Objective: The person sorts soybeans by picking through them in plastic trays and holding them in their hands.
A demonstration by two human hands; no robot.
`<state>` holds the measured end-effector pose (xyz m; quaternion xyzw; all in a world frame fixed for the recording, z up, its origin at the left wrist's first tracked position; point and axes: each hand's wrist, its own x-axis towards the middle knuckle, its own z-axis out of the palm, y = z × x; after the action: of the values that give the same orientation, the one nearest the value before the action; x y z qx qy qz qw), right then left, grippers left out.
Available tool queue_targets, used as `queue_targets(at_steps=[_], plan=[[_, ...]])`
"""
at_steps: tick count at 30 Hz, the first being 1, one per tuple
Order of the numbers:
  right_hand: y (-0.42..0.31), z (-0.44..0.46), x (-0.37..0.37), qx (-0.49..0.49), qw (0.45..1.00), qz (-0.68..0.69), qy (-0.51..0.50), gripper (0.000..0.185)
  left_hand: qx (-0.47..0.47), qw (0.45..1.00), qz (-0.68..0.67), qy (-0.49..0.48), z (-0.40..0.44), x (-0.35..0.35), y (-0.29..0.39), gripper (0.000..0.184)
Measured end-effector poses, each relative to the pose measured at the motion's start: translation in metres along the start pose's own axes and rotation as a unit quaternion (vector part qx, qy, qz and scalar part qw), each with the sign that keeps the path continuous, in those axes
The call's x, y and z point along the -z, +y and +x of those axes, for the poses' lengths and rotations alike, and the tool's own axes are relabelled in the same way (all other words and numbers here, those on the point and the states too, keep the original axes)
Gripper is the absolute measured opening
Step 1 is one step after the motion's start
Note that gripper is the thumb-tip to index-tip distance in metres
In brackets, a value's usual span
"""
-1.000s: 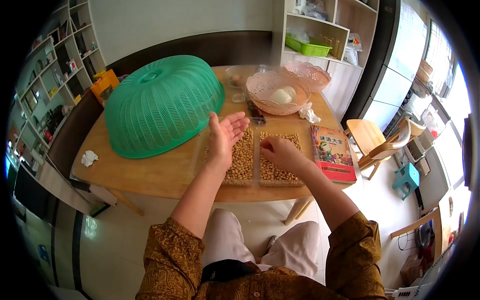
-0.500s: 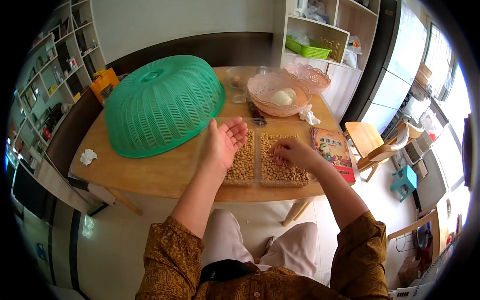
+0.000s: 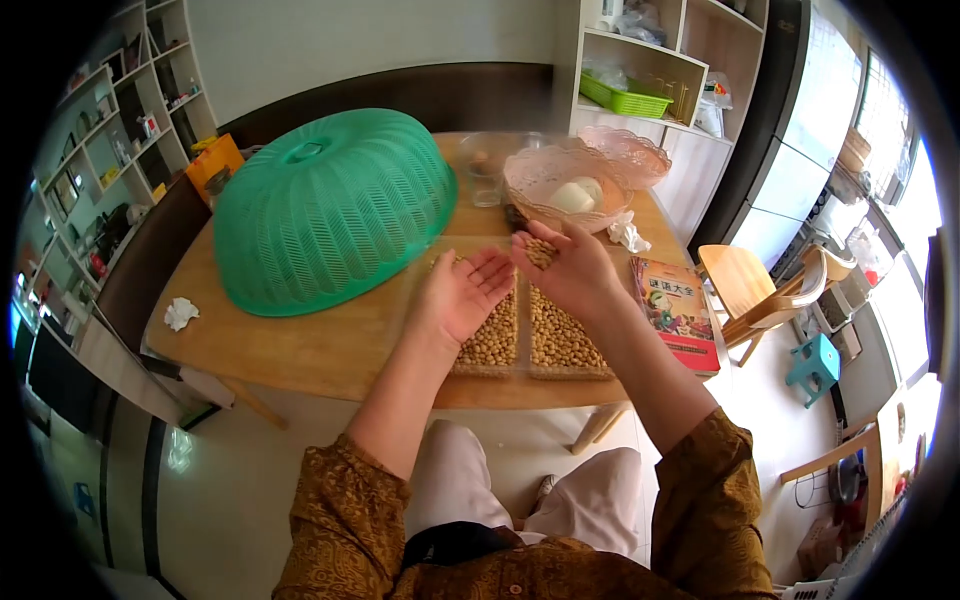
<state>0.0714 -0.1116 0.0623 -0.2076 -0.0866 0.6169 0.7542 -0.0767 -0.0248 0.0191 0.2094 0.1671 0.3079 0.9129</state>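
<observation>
My right hand (image 3: 578, 272) is raised over the right-hand tray, palm turned up, its curled fingers cupping a small heap of soybeans (image 3: 541, 253). Beside it my left hand (image 3: 460, 300) hovers over the left-hand tray, palm up with fingers stretched out and no beans visible on it. The fingertips of both hands nearly meet. Below them, two clear shallow trays sit side by side, filled with tan soybeans, one lot on the left (image 3: 490, 343) and one on the right (image 3: 562, 338). My hands and forearms hide part of both trays.
A large green mesh food cover (image 3: 335, 215) takes up the table's left side. Pink lacy baskets (image 3: 530, 180), one with white items inside, stand at the back. A book (image 3: 675, 310) lies right of the trays, near a crumpled tissue (image 3: 628, 233). Another tissue (image 3: 181, 313) lies far left.
My right hand has lifted out of the right-hand tray, moved up and left, and turned palm up with soybeans in it. The left hand stays palm up, slightly lower.
</observation>
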Motion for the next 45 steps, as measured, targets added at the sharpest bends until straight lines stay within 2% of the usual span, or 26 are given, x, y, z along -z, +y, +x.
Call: queue_targets(at_steps=[2,4,6,9,18,30,35,45], plan=[[0.016,0.004,-0.021,0.014,0.999,-0.030,0.000,0.037,0.001,1.000,-0.017,-0.014,-0.001,-0.001,0.000,0.055],[0.025,0.015,-0.022,-0.005,1.000,-0.015,0.002,0.040,-0.011,0.999,-0.033,0.014,-0.006,-0.011,0.000,0.054],[0.033,0.021,-0.021,-0.014,0.999,0.002,-0.038,0.043,-0.017,0.999,-0.031,0.030,-0.005,-0.013,-0.002,0.053],[0.035,0.017,-0.021,0.002,1.000,-0.008,-0.012,0.044,-0.013,0.998,-0.037,0.047,-0.002,-0.008,-0.001,0.051],[0.038,0.024,-0.008,0.015,0.997,-0.063,-0.032,0.042,-0.009,0.999,-0.031,0.038,-0.004,-0.006,-0.002,0.046],[0.039,0.019,-0.010,0.026,0.995,-0.067,-0.066,0.046,-0.009,0.998,-0.029,0.053,-0.011,-0.014,0.000,0.045],[0.038,0.020,-0.011,0.035,0.995,-0.061,-0.063,0.047,0.009,0.998,-0.045,0.038,-0.008,-0.010,0.001,0.048],[0.038,0.021,-0.011,0.052,0.997,-0.035,-0.039,0.049,-0.022,0.998,-0.028,0.050,-0.014,-0.019,-0.001,0.046]])
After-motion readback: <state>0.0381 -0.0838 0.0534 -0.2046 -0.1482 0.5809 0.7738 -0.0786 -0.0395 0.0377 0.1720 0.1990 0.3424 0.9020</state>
